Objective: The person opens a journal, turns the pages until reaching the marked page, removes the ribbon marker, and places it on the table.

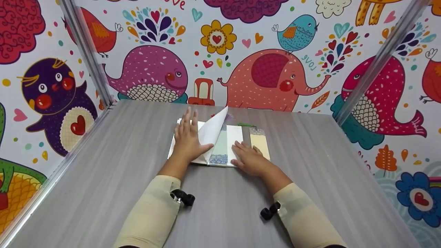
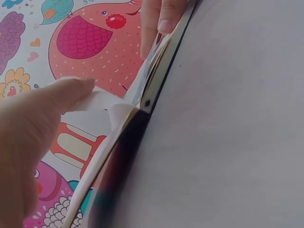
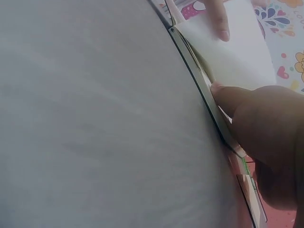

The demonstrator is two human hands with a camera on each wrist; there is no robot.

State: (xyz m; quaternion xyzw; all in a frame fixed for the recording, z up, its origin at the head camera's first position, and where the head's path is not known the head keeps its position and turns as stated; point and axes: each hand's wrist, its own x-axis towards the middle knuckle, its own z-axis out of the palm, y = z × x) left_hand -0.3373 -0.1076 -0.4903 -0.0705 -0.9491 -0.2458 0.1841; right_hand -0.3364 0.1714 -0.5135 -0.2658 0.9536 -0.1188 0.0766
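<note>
An open book or notebook lies on the table with one white page raised at a slant near its middle. My left hand lies over the book's left side, fingers extended and thumb spread toward the raised page; in the left wrist view the thumb touches white paper. My right hand rests on the right side, fingertips on a white strip. Beside that strip shows a pale green panel with a blue speckled band. A pale yellow panel lies right of the hand.
A thin green item lies at the book's top edge. The grey table meets a wall printed with cartoon animals. Metal posts stand at the back corners. Black devices sit on both sleeved wrists.
</note>
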